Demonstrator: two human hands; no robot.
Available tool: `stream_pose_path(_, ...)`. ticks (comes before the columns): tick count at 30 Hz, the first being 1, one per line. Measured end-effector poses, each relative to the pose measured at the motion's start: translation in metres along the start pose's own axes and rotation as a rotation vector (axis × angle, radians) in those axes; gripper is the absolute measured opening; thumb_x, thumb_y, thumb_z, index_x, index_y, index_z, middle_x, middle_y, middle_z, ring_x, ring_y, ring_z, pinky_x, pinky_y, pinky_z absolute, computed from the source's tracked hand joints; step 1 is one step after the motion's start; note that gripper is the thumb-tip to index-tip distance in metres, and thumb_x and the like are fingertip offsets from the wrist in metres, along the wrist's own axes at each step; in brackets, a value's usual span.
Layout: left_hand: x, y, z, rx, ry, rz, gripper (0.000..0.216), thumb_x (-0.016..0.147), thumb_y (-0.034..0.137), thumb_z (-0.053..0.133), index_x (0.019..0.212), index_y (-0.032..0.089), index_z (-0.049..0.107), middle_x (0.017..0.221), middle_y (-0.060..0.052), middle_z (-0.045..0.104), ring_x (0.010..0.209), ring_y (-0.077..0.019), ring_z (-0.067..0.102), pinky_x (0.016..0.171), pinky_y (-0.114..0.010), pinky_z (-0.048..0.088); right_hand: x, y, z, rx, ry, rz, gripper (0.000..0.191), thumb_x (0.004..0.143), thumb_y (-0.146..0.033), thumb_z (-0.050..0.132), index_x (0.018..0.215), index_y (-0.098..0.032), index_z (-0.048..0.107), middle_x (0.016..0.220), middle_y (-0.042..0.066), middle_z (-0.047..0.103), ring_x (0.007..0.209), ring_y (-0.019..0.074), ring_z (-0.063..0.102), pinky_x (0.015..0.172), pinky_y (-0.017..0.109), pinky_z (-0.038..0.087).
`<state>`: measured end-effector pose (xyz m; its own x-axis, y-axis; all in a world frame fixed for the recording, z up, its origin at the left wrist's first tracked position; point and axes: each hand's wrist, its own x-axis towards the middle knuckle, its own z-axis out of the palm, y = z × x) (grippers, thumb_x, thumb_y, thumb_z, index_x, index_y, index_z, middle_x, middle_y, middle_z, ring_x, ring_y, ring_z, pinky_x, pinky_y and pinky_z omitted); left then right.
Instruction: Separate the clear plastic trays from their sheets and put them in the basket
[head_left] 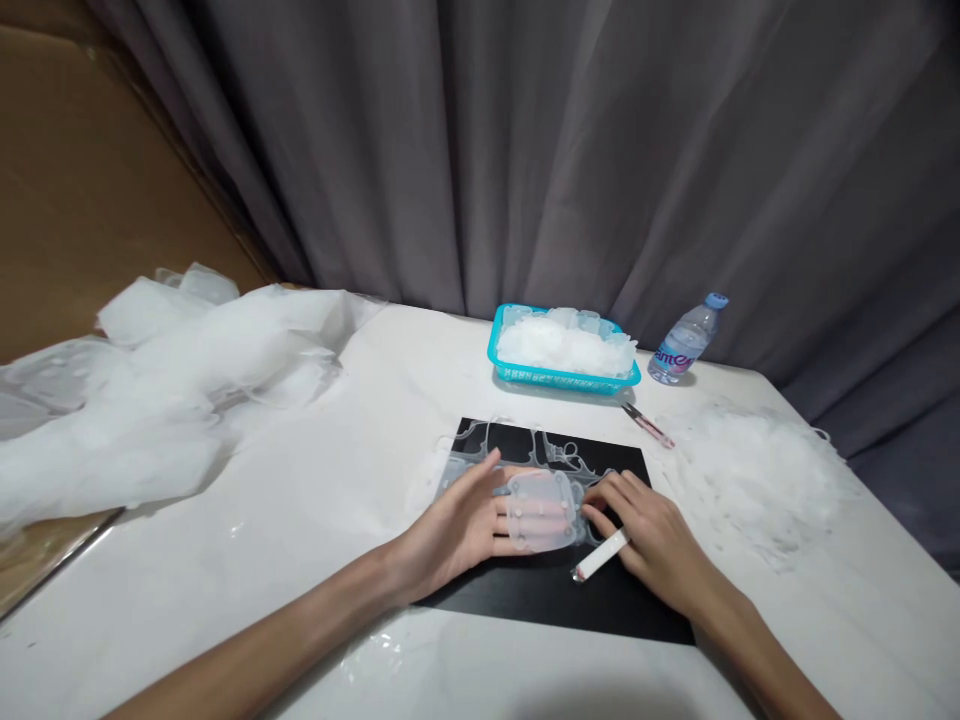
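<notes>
A black mat (pixel 600 610) lies on the white table in front of me. On it sits a sheet of clear moulded plastic (pixel 517 455). My left hand (pixel 465 525) lies flat on the mat with fingers stretched out, and a clear plastic piece (pixel 541 510) rests over its fingers. My right hand (pixel 649 540) is curled at the right edge of that piece, its fingertips touching it, and it holds a white knife-like tool (pixel 600 556) that points down-left.
A turquoise basket (pixel 564 378) full of clear plastic pieces stands behind the mat. A water bottle (pixel 686 342) and a small pair of scissors (pixel 646 424) are at the back right. Plastic scraps (pixel 757 475) lie on the right; crumpled plastic sheets (pixel 172 390) fill the left.
</notes>
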<state>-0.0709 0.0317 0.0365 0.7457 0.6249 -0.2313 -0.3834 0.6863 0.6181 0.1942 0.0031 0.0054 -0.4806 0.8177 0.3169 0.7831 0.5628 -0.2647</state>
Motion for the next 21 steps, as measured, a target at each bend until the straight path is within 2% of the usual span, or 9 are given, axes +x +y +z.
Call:
stream_pose_path(2, -0.002, 0.0019, 0.0011, -0.071, -0.073, -0.037, 0.073, 0.103, 0.063, 0.04, 0.147, 0.004, 0.047, 0.133, -0.028, 0.066, 0.131, -0.0386, 0.061, 0.116, -0.057, 0.037, -0.001, 0.0019, 0.0029, -0.018, 0.001, -0.024, 0.013, 0.108, -0.027, 0.045, 0.104, -0.021, 0.056, 0.097, 0.006, 0.065, 0.088, 0.0236, 0.061, 0.072, 0.036, 0.051)
stream_pose_path(6, -0.0038, 0.0037, -0.0007, -0.136, -0.141, -0.045, 0.085, 0.102, 0.068, 0.033, 0.154, 0.002, 0.038, 0.143, -0.031, 0.057, 0.138, -0.0423, 0.053, 0.119, -0.062, 0.03, -0.0042, 0.0027, 0.0085, -0.04, 0.0, -0.031, 0.011, 0.108, -0.027, 0.045, 0.106, -0.022, 0.054, 0.099, 0.007, 0.064, 0.091, 0.025, 0.061, 0.074, 0.037, 0.051)
stream_pose_path(11, -0.0038, 0.0052, -0.003, -0.145, -0.181, -0.034, 0.088, 0.102, 0.07, 0.03, 0.159, 0.003, 0.031, 0.148, -0.03, 0.053, 0.141, -0.0436, 0.049, 0.12, -0.063, 0.026, -0.005, 0.0032, 0.0081, -0.035, -0.007, -0.023, 0.008, 0.107, -0.025, 0.047, 0.106, -0.022, 0.053, 0.099, 0.006, 0.064, 0.092, 0.0254, 0.061, 0.074, 0.036, 0.05)
stream_pose_path(21, -0.0036, 0.0067, -0.0029, -0.147, -0.237, -0.019, 0.088, 0.102, 0.071, 0.025, 0.16, 0.004, 0.031, 0.153, -0.028, 0.049, 0.145, -0.0432, 0.044, 0.121, -0.063, 0.022, -0.004, 0.0045, 0.0095, -0.052, 0.004, -0.035, 0.01, 0.108, -0.027, 0.046, 0.107, -0.022, 0.054, 0.101, 0.007, 0.065, 0.093, 0.0252, 0.062, 0.078, 0.038, 0.052)
